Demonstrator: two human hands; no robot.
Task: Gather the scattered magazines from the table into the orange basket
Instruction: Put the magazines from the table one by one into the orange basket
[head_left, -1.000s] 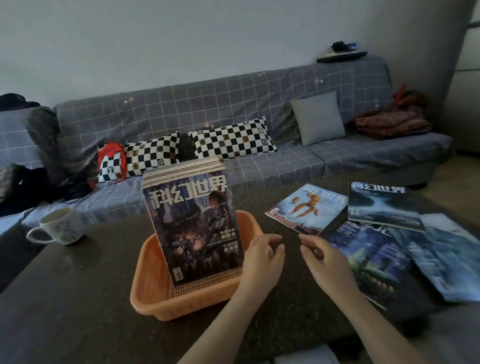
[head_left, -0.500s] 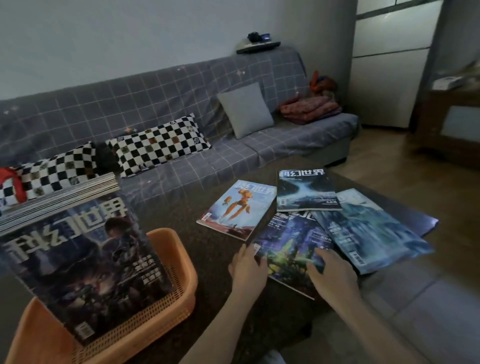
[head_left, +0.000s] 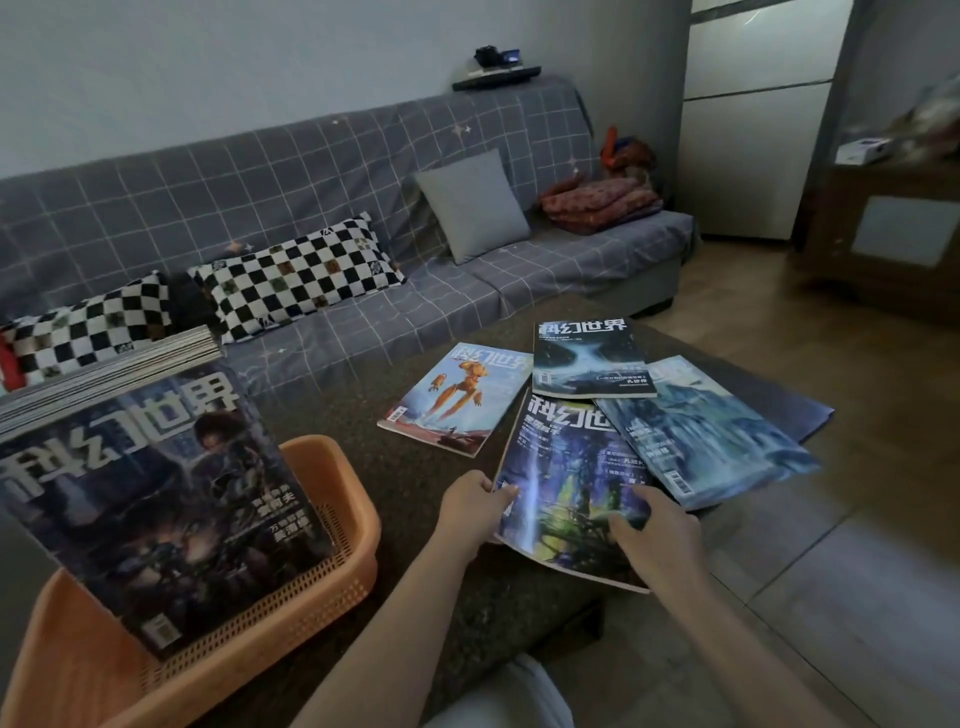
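An orange basket (head_left: 332, 525) stands at the lower left of the dark table (head_left: 332, 415), and a thick stack of magazines (head_left: 150, 488) stands upright in it. Several magazines lie on the table's right part. The nearest has a purple and green cover (head_left: 566, 478); its left edge is lifted off the table. My left hand (head_left: 470, 512) grips that left edge with the thumb on the cover. My right hand (head_left: 657, 540) holds its lower right corner. Beyond it lie an orange-robot magazine (head_left: 457, 397), a dark blue one (head_left: 589, 358) and a pale blue one (head_left: 711, 431).
A grey checked sofa (head_left: 467, 291) with checkered pillows (head_left: 296, 275) and a grey cushion (head_left: 475, 205) runs behind the table. The table's right edge is close to the magazines; tiled floor (head_left: 841, 519) lies beyond. A wooden cabinet (head_left: 883, 234) stands at the far right.
The view swung right, away from the basket. Both hands moved from beside the basket to the purple and green magazine, took hold of it and raised its left edge.
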